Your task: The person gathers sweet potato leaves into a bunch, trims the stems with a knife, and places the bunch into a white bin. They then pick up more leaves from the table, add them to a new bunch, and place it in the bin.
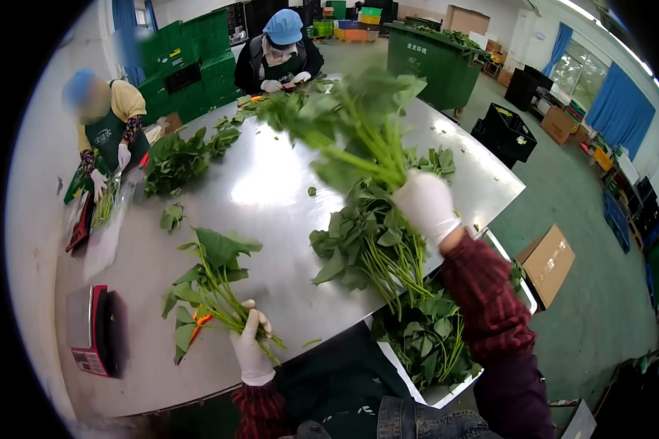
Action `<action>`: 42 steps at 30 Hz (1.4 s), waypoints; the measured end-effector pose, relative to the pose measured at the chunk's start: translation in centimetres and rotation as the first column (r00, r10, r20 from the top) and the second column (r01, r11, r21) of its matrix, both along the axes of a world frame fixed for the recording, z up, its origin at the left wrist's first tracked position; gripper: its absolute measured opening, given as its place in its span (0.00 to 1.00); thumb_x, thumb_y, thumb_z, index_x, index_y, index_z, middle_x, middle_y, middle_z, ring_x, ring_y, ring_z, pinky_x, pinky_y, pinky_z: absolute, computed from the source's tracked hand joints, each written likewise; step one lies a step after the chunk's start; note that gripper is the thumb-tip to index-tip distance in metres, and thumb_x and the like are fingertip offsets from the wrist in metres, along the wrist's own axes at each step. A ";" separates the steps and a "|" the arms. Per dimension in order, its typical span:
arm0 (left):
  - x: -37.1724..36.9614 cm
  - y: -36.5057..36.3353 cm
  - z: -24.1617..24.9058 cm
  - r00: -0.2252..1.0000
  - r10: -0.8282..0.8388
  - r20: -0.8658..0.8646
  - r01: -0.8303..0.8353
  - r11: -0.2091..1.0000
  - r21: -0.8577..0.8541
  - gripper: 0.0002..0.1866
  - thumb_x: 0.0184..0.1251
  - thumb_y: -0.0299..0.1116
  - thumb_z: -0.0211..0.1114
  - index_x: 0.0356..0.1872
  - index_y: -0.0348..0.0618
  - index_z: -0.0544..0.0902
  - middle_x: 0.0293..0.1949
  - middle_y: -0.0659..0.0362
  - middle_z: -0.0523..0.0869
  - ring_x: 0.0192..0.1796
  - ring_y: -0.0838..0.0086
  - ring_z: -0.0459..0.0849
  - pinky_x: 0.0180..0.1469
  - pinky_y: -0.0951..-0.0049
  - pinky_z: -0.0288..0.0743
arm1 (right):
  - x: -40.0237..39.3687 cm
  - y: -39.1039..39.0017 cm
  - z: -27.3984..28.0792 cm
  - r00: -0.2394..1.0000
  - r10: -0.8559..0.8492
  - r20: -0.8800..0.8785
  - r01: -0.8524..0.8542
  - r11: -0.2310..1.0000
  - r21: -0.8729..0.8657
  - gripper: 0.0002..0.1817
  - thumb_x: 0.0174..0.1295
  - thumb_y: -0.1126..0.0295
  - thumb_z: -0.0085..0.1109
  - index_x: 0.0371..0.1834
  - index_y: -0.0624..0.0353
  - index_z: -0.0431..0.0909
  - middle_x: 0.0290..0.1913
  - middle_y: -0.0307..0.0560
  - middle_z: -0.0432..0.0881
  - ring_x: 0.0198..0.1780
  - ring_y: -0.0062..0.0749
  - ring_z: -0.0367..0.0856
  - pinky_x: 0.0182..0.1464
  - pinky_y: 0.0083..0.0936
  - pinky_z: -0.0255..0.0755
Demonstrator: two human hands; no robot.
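Observation:
My left hand (252, 344), in a white glove, grips a small bunch of leafy green stems (211, 282) lying on the steel table (271, 183) near its front edge; something orange shows by the stems. My right hand (426, 203), also gloved, holds a larger bunch of greens (351, 124) raised in the air above the table, leaves pointing away and blurred. Under that raised hand a heap of the same greens (370, 245) lies on the table.
A white tub of greens (428, 340) sits at the table's near right edge. A red scale (89, 329) stands at left. Two other people in green aprons work at the far and left sides, with more greens (179, 157). Green crates, a bin and cardboard boxes surround.

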State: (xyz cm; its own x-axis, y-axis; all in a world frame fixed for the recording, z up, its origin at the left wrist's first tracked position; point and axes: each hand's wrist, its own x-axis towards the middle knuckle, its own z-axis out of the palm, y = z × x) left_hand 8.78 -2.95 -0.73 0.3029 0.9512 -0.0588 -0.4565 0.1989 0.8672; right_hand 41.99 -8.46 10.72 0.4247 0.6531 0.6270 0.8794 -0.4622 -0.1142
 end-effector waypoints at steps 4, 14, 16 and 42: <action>0.0 -0.2 0.1 0.997 0.073 -0.027 -0.073 0.997 0.021 0.11 0.66 0.29 0.58 0.46 0.39 0.72 0.25 0.61 0.74 0.24 0.80 0.72 0.26 0.82 0.65 | -7.7 1.4 -9.3 0.959 0.107 -0.262 -0.209 0.893 -0.400 0.19 0.52 0.54 0.62 0.29 0.62 0.74 0.28 0.53 0.77 0.28 0.48 0.79 0.31 0.36 0.75; -1.5 0.4 -0.5 0.994 0.047 0.095 -0.045 0.999 -0.014 0.11 0.68 0.34 0.58 0.47 0.44 0.70 0.23 0.62 0.74 0.20 0.80 0.69 0.23 0.81 0.62 | -11.5 -5.4 -10.8 0.900 0.210 -0.382 -0.221 0.975 0.015 0.12 0.60 0.66 0.56 0.23 0.59 0.72 0.19 0.53 0.72 0.24 0.51 0.74 0.25 0.39 0.67; -1.2 0.3 -0.9 0.993 0.021 0.119 -0.016 0.999 -0.048 0.12 0.68 0.35 0.58 0.47 0.43 0.70 0.21 0.63 0.72 0.20 0.81 0.68 0.22 0.81 0.60 | -11.1 -5.0 -12.6 0.916 0.240 -0.323 -0.227 0.971 0.079 0.12 0.61 0.65 0.54 0.22 0.58 0.71 0.20 0.51 0.72 0.23 0.49 0.74 0.25 0.39 0.66; 2.7 -1.2 -0.2 0.898 0.003 0.441 0.099 0.973 -0.207 0.05 0.65 0.27 0.59 0.40 0.45 0.74 0.29 0.61 0.74 0.30 0.77 0.72 0.32 0.79 0.66 | -12.3 -7.1 -8.7 0.797 0.367 -0.479 0.071 0.732 0.678 0.05 0.62 0.76 0.56 0.32 0.67 0.78 0.17 0.35 0.73 0.14 0.12 0.66 0.17 0.12 0.58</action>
